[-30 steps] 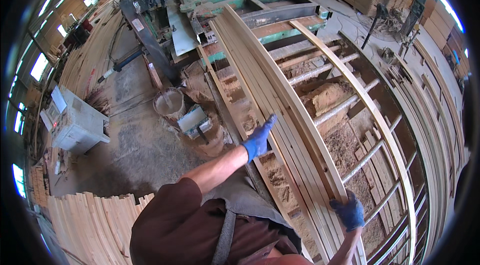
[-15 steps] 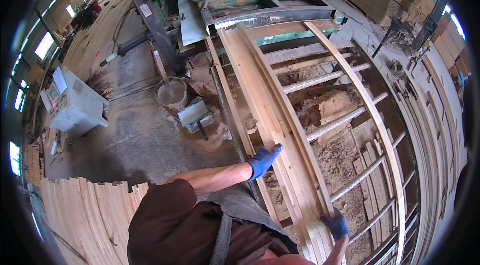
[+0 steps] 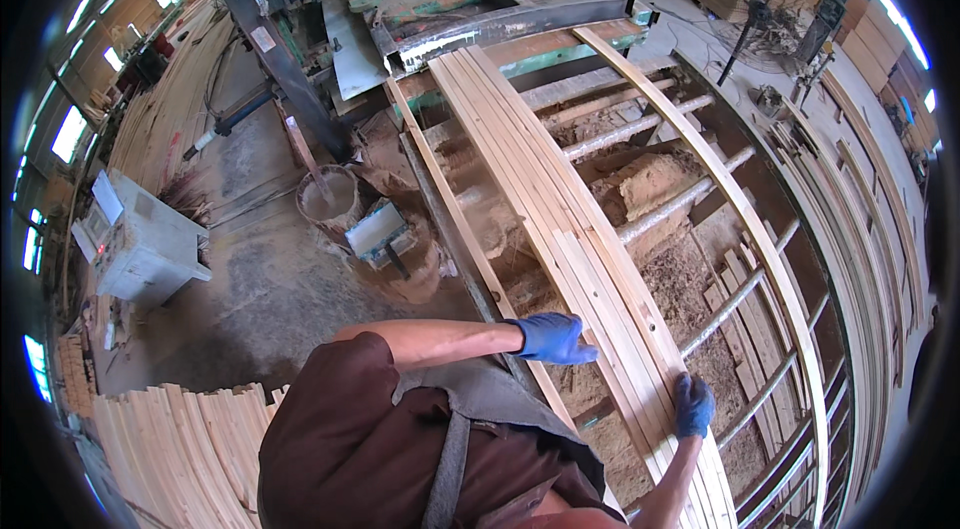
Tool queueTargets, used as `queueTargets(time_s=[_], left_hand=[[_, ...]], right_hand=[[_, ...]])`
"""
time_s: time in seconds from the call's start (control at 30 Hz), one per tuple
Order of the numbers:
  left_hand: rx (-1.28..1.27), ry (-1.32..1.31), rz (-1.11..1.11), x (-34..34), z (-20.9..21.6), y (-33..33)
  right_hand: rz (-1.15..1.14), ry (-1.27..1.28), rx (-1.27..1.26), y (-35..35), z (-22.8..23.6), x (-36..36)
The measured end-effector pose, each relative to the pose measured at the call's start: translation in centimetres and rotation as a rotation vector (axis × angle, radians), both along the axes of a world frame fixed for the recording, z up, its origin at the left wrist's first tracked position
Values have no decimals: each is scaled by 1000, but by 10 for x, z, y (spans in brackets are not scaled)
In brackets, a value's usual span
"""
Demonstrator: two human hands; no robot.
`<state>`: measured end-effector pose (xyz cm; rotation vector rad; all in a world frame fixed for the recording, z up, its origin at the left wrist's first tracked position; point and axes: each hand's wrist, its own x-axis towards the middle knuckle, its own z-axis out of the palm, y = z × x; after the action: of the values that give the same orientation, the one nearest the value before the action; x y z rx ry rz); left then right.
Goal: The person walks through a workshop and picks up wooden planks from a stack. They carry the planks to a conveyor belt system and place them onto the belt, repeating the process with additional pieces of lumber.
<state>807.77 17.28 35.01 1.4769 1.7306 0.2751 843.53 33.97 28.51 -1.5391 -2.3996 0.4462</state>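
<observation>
A row of long, pale wooden strips (image 3: 570, 199) lies flat, side by side, across metal bars, running from near my body to the green machine frame. My left hand (image 3: 558, 338), in a blue glove, is at the row's left edge, its bent fingers against the outer strip. Opposite and closer to me, my right hand (image 3: 693, 405), also gloved in blue, curls at the right edge of the same row. Some of its fingertips are hidden. Staggered strip ends show on the row's upper face just beyond my left hand.
A green and grey machine frame (image 3: 510, 14) stands at the far end. A curved strip (image 3: 715, 169) crosses the metal bars (image 3: 668, 211) on the right, above sawdust. On the left are a bucket (image 3: 328, 197), a pale control cabinet (image 3: 150, 244) and stacked wood strips (image 3: 185, 449).
The strips that stood raised along the right side now lie flat with the others. My left hand has moved nearer and off their top; my right hand has shifted slightly up along the edge.
</observation>
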Motion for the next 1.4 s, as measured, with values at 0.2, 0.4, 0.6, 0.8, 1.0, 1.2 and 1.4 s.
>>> queueTargets(time_s=[0.2,0.4,0.6,0.8,1.0,1.2,1.4], left_hand=[[800,30,38,3,38,-58],[753,403,138,-25,-3,-101],[833,377,147,-33,-58,-66],[791,384,101,-36,-79,-56],[674,-180,125,-86,-56,-68],[927,-422,531,-275,-76,-250],[448,-634,1628,-566,-343,-385]], right_hand=[[13,-105,-26,-34,-14,11],[77,-84,-58,-83,-1,-3],[128,101,-24,-87,-8,-9],[168,-107,-87,-67,-16,-6],[360,165,56,-109,63,-176],[358,377,-580,-255,55,-331],[556,-179,-882,-381,-73,-393]])
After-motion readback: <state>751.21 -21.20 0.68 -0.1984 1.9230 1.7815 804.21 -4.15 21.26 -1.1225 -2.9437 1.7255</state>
